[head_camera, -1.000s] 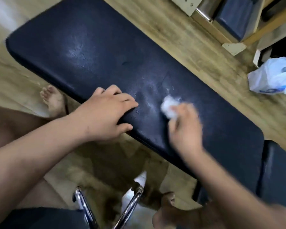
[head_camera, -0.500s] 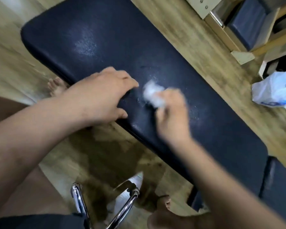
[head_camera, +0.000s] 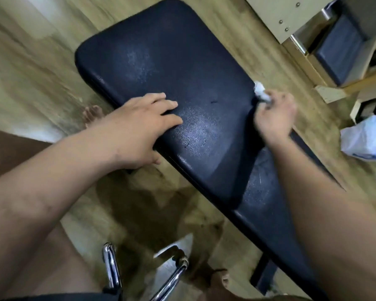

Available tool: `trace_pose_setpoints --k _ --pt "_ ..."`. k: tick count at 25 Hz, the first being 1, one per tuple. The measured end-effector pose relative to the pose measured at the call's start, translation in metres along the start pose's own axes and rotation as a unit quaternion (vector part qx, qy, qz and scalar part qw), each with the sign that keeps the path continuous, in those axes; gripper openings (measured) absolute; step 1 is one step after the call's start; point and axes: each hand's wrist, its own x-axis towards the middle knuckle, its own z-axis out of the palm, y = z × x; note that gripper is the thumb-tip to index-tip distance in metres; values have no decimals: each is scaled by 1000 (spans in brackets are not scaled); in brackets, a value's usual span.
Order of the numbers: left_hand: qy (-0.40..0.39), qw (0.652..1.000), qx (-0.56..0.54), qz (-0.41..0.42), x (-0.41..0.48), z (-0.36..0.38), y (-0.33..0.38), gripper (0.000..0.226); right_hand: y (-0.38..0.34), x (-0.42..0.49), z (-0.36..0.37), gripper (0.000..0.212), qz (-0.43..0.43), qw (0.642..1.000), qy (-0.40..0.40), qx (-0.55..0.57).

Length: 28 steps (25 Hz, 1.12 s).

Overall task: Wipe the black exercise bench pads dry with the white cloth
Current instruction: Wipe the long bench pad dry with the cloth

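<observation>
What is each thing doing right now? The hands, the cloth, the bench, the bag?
Left hand: flat on the pad, holding nothing.
Right hand: closed around the cloth.
Cloth: bunched up, at the pad's far edge.
Pad: still speckled with wet patches.
Bag: crumpled on the floor.

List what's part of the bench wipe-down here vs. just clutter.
In the job:
- black bench pad
- white cloth, bunched in the right hand at the pad's far edge
- left hand, flat on the pad's near edge

Lying about:
- white plastic bag on the floor
- chrome tube frame
- wooden crate with dark padded box
</observation>
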Motion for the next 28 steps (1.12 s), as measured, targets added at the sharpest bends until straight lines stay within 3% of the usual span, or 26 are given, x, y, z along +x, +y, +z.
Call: trace_pose_setpoints --k 1,2,3,4,5,6,8,9,11,13,15,16,17,18,20,21,22,24,26,28 --pt "21 999 -37 0 -1 -5 -5 96 -26 -35 15 39 -4 1000 6 17" --pt "45 997 -69 -8 0 -10 -13 96 -47 -78 31 33 -69 995 -39 68" --pt "58 995 -82 -15 -2 -16 -22 98 -72 -133 38 25 -163 971 -137 113" --pt "54 995 -85 -17 -4 -18 -29 99 -88 -183 33 22 -258 924 -251 131" --pt "46 995 -88 -22 -7 -18 -34 97 -88 -214 23 25 -316 881 -323 143" --pt "48 993 -101 -33 -11 -17 -36 96 -78 -220 13 28 -321 872 -333 158" --pt "67 991 -108 -51 -17 -8 -41 93 -52 -165 -6 27 -270 909 -210 237" --pt "64 993 -84 -56 -18 -3 -42 93 -43 -129 -19 29 -230 939 -129 222" --pt "36 997 -27 -60 -18 1 -41 91 -30 -43 -35 29 -153 984 3 90" --pt "60 995 -22 -73 -16 -4 -42 75 -25 20 -25 24 -26 999 19 31" --pt "145 983 -62 -95 -13 -12 -43 48 -50 8 6 32 57 997 -13 -43" --pt "189 972 -84 -113 -11 -16 -45 44 -75 -24 23 29 16 998 -12 -54" --pt "233 958 -106 -130 -9 -22 -50 45 -100 -64 38 26 -81 996 -39 -8" --pt "265 943 -126 -154 -7 -29 -54 47 -127 -114 46 24 -207 970 -126 35" --pt "279 926 -152 -205 -8 -36 -62 48 -155 -202 31 26 -411 833 -361 84" --pt "281 921 -159 -220 -9 -37 -63 49 -148 -213 23 29 -429 812 -378 119" --pt "276 923 -155 -217 -10 -35 -63 51 -141 -195 15 31 -395 835 -336 185" --pt "217 953 -100 -187 -11 -29 -58 55 -117 -125 5 32 -304 910 -138 244" --pt "107 973 -32 -203 -10 -26 -51 56 -86 -27 -9 31 -197 970 35 137" --pt "96 969 -10 -227 -9 -27 -46 52 -55 45 -1 43 -87 995 40 10"
